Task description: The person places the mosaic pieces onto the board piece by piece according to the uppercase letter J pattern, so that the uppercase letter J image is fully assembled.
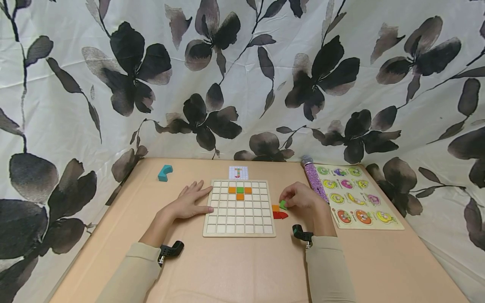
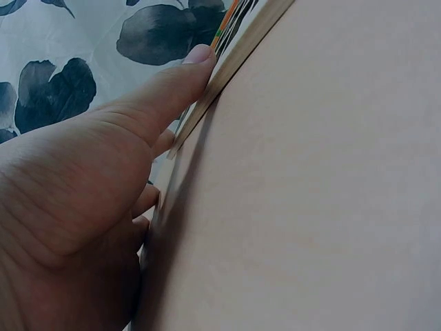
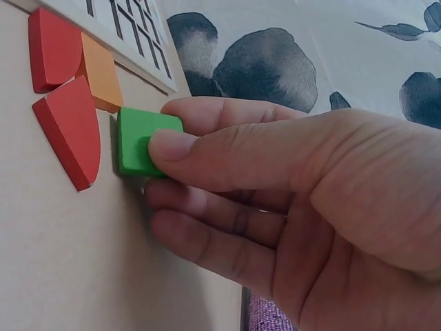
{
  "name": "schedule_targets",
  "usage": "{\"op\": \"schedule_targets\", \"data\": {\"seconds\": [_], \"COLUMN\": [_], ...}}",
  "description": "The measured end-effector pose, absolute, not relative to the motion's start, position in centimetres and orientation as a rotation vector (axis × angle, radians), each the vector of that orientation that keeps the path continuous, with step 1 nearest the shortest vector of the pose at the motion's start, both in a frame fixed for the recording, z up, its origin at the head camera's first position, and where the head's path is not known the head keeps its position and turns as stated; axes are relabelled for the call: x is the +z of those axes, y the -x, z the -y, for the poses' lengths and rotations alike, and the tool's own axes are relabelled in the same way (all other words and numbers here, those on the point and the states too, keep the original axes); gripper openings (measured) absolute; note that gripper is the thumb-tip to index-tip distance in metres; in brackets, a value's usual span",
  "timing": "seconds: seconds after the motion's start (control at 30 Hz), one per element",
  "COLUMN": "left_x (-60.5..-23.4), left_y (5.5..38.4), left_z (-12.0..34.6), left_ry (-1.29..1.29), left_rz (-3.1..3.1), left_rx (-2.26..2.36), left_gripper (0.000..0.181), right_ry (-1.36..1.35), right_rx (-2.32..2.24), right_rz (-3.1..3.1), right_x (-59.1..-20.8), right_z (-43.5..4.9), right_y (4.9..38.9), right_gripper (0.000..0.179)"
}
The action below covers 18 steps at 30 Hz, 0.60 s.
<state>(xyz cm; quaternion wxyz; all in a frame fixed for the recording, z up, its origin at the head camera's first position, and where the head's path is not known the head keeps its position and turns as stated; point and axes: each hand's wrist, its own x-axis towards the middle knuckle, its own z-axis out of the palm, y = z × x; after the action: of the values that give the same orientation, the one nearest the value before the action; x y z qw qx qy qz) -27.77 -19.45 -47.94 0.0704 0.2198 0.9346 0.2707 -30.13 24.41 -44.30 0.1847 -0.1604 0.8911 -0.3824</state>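
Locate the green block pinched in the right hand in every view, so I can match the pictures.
Head: the green block is right of centre and below mid-height, in the right hand.
Left wrist: not in it.
Right wrist: left of centre, near mid-height, under the thumb.
Shared landmark: the grid board, central in head, edge-on at top in left wrist, upper left in right wrist.
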Motion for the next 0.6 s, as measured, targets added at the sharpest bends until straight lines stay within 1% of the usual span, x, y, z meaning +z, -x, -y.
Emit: {"op": "schedule_targets", "data": {"seconds": [0.4,0.6], "left_x": [-48.06,-48.05], "left_y": [27.84,27.78], "left_z": [19.49,19.48], "left_ry": [-0.656,-0.652], "left_rz": [-2.812,-2.81], "left_rx": [0.805,0.81], "left_gripper": [0.087,0.088], "right_ry": [0.454,0.484], "right_rx": [-1.114,-1.14], "right_rz": [-2.532,-2.55], "right_x": [-44.22,-43.97], "right_z": [-24.52,-24.41], "right_y": [30.19,30.15], "right_gripper": [0.013,0.02]}}
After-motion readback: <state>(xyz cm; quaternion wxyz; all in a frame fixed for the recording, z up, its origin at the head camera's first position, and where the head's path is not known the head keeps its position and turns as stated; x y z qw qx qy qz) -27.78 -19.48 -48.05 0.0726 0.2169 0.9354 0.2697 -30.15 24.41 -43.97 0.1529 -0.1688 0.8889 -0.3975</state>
